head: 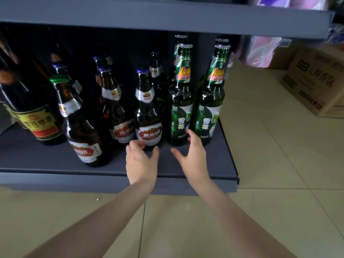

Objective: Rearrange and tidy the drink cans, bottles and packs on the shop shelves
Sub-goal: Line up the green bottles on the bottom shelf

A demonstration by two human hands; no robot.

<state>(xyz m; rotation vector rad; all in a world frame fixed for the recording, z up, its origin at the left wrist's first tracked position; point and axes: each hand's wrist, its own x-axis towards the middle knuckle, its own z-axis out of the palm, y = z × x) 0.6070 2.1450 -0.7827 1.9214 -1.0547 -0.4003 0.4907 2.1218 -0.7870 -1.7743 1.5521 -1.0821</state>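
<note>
Bottles stand on a low grey shelf (pixel 46 157) in the head view, seen from above and in front, with a second grey shelf board (pixel 167 17) overhead.

At the right end, two green glass bottles stand side by side at the front: the left green bottle (pixel 179 108) and the right green bottle (pixel 209 107), both capped, with green and white labels. Another green bottle stands behind each; only their necks and caps show.

Left of them are brown glass bottles with red and white labels. The front brown bottle (pixel 148 116) has a blue cap and stands just beside the left green bottle. A second brown bottle (pixel 116 112) stands to its left, and a green-capped brown bottle (pixel 81 127) stands nearer the shelf's front edge. More brown bottles stand behind in shadow. At the far left is a dark bottle with a yellow and red label (pixel 35 116). Whether the bottles are full cannot be told.

Both bare arms reach in from below. The left hand (pixel 141 161) is spread wide, holding nothing; its fingertips (pixel 137 143) touch or nearly touch the base of the front brown bottle. The right hand (pixel 193 155) is also spread and holds nothing, its fingers at the base of the left green bottle.

Right of the shelf, on the pale tiled floor (pixel 260 146), sits a cardboard box (pixel 314 86) with printed lettering, its contents hidden.
</note>
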